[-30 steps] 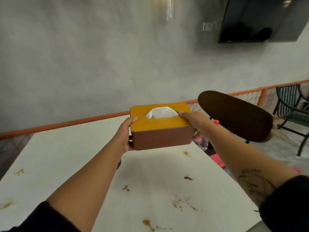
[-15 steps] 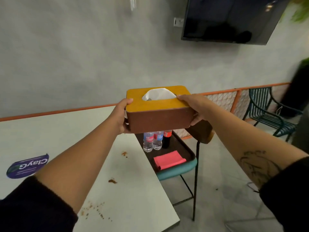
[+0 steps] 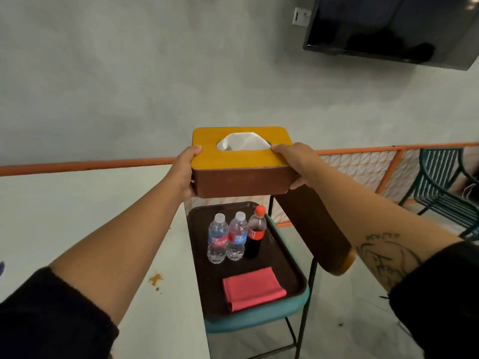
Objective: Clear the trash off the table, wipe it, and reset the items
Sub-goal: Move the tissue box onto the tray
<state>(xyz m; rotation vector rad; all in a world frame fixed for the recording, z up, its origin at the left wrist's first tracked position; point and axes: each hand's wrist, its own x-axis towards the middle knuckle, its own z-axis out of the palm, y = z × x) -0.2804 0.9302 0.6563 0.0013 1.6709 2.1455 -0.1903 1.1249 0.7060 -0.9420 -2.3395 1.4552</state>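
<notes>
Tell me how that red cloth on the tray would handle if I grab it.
Folded flat, the cloth probably droops and unfolds if lifted by one edge. It looks thin, so likely light. Pushed, it may slide on the smooth tray.

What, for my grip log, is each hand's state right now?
Left hand: gripping the tissue box at its left end.
Right hand: gripping its right end.

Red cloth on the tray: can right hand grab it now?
Probably not yet: right hand and left hand both grip the tissue box above the tray. The red cloth lies uncovered, so likely reachable once the box is down.
</notes>
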